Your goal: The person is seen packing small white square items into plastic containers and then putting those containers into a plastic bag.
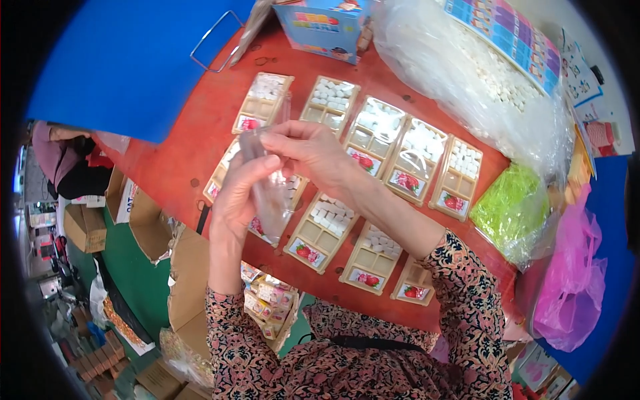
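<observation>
Between my two hands is a clear plastic bag (272,212), hanging down over the trays. My left hand (239,192) grips it along its left side, thumb against the film. At its upper edge, the fingertips of my right hand (308,151) pinch the film. Beneath and around them lie several cream compartment trays (321,232) with white pieces in the far compartments and a strawberry card at the near end. Some trays, such as a glossy one (379,119), look covered in clear film. My hands and the bag partly hide the trays on the left.
A large clear bag of white pieces (427,50) lies at the far right, with a green bag (510,210) and a pink bag (570,273) nearer. A blue box (319,33) stands behind. An open carton (190,287) with packed trays is below left. Another person (63,157) is far left.
</observation>
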`<state>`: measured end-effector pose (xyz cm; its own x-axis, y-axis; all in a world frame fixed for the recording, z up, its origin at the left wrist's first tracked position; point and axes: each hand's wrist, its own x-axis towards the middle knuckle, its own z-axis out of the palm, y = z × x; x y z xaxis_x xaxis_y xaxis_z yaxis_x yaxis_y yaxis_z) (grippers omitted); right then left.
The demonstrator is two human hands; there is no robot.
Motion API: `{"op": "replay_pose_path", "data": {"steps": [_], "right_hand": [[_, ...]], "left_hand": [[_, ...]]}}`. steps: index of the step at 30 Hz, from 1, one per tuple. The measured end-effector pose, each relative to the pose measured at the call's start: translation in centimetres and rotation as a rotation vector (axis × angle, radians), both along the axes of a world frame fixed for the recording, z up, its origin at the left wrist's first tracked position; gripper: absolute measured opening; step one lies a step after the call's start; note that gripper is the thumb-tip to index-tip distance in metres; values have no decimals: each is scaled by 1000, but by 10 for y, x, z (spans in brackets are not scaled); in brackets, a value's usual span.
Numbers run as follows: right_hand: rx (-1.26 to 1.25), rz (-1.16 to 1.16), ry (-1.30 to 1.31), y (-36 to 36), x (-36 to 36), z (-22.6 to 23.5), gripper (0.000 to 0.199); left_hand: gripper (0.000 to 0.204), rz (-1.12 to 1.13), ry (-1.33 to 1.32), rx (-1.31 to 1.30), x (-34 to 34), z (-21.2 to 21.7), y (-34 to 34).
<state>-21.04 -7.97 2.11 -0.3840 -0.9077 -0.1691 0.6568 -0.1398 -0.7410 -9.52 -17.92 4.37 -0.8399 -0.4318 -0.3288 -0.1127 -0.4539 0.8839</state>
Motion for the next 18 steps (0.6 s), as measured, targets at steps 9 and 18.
{"op": "replay_pose_path", "data": {"steps": [9, 18], "right_hand": [[27, 65, 22, -6, 0, 1, 14], [48, -8, 32, -10, -10, 18, 14]], "left_hand": [[35, 12, 38, 309, 10, -16, -2], [51, 221, 65, -74, 3, 1, -22]]}}
